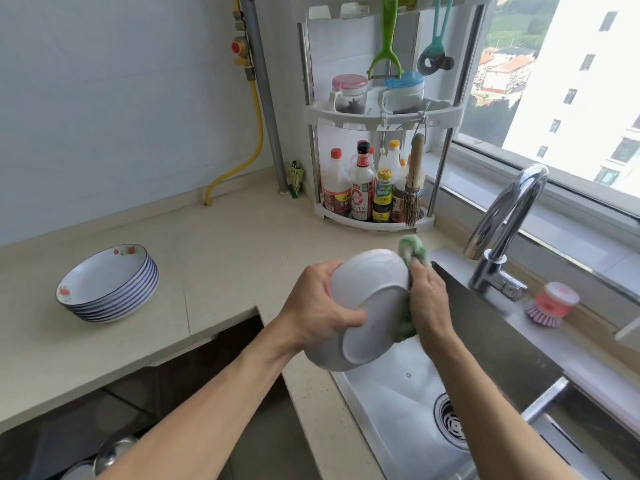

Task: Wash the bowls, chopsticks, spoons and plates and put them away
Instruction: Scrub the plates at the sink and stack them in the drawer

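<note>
— White ceramic bowl, where is it?
— Tilted above the steel sink, gripped by the left hand. The right hand presses a green scrubbing cloth against it.
— And the plates?
— Blue-rimmed stack of plates on the table.

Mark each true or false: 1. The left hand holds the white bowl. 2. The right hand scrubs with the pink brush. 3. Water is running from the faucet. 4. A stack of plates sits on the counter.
1. True: the left hand grips the white bowl.
2. False: the right hand holds a green scrubber; the pink brush sits behind the sink.
3. False: no stream shows at the faucet.
4. True: the stack of plates is on the counter.
</note>
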Motion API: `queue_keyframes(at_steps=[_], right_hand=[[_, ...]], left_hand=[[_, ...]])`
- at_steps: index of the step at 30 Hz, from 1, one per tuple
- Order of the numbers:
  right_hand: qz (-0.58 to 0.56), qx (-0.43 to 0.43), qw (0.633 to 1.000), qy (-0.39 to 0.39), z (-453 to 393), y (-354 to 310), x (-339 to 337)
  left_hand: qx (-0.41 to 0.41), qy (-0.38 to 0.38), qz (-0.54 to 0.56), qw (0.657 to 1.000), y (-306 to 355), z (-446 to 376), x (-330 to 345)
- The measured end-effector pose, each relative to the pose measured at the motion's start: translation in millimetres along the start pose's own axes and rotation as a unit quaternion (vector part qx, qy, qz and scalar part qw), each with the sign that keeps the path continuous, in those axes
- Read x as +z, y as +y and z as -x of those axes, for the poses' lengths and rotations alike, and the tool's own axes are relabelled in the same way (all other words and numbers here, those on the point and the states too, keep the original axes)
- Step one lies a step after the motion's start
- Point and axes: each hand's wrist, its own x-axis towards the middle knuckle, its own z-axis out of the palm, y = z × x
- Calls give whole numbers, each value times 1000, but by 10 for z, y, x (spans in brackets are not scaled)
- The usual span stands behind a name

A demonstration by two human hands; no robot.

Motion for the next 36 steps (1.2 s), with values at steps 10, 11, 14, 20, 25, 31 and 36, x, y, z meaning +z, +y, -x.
queue_keyframes(at_steps=[10,11,14,20,25,31,36], right_hand=[[66,26,997,-16,-73,-121,-58],[88,-3,996,-20,-88,-171,-53],[160,-146,976,-35,-35,-249,5],[184,-194,963,-20,150,-41,134],[128,-90,987,-28,26,-73,85],[58,-31,997,-42,18,125,121],[137,-110,981,-85,120,82,211]], left_hand=[[-68,-134,-42,988,177,-157,-115],[-67,-125,-54,988,185,-183,-95],[-72,-68,-27,995,114,-195,-34],[-39,-20,-32,999,72,-161,80],[-24,6,-69,997,56,-134,145],[-10,13,-93,996,16,-26,158],[-31,22,-78,996,23,-86,150]])
